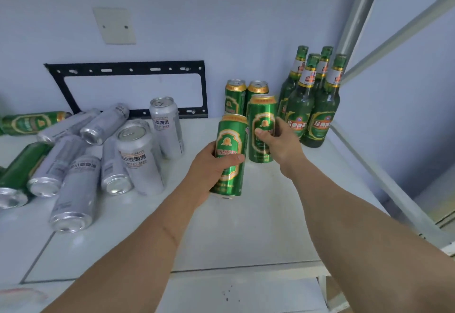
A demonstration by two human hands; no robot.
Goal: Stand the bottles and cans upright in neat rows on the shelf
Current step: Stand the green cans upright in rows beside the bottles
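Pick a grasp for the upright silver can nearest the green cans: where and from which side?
Grip the upright silver aluminium can around its mid-body, coming from its right. It stands vertical, that side faces bare white shelf, and toppled silver cans crowd its left. The left hand is probably closest, but holds a green can.

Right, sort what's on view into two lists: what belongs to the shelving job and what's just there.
Part of the job:
- green can in the left hand
- green can under the right hand
- two upright green cans behind
- four green bottles
- heap of silver cans
- shelf

Just there:
- black wall bracket
- blank wall plate
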